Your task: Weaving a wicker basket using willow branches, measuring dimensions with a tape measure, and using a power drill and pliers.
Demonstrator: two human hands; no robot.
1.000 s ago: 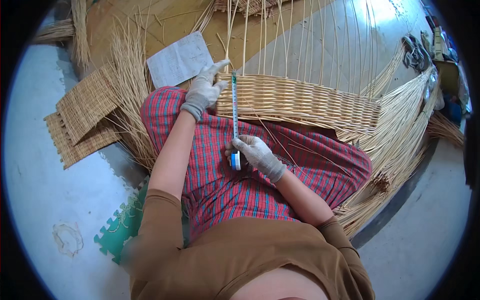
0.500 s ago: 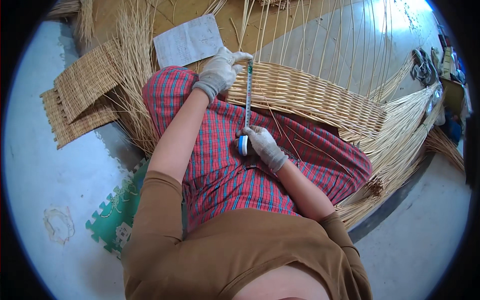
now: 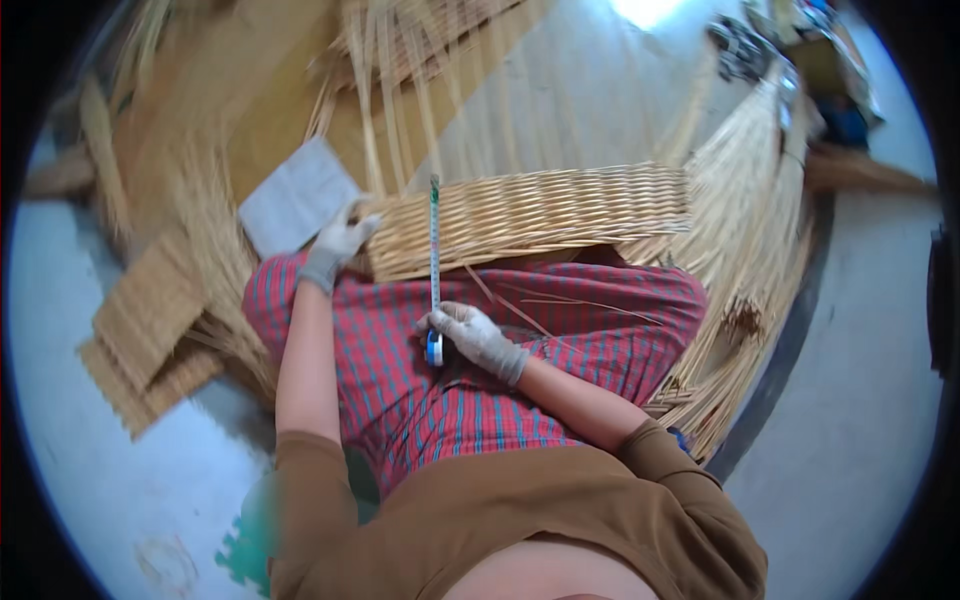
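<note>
A woven wicker panel [image 3: 560, 212] lies across my knees, on red plaid cloth [image 3: 400, 350]. Long unwoven stalks run from its far edge. Gloved in pale grey-white, my left hand [image 3: 343, 243] closes on the panel's left end; some of its fingers are hidden. My right hand [image 3: 478, 337], gloved too, grips a blue-and-white tape measure [image 3: 434, 347] over my lap. From the case, the extended blade [image 3: 435, 240] stretches away across the panel, its tip just past the far edge. A few thin loose strands [image 3: 515, 308] rest on the cloth beside my right hand.
A white sheet of paper [image 3: 298, 195] lies beyond my left hand. Two woven mats [image 3: 150, 310] overlap at the left, near loose stalks [image 3: 205, 230]. Bundled stalks [image 3: 745, 190] spread along the right. A green foam mat [image 3: 250, 530] shows at lower left.
My left hand has let go of the tape's tip and moved to the panel's left end. My right hand still holds the tape measure. The whole view has turned, with some blur.
</note>
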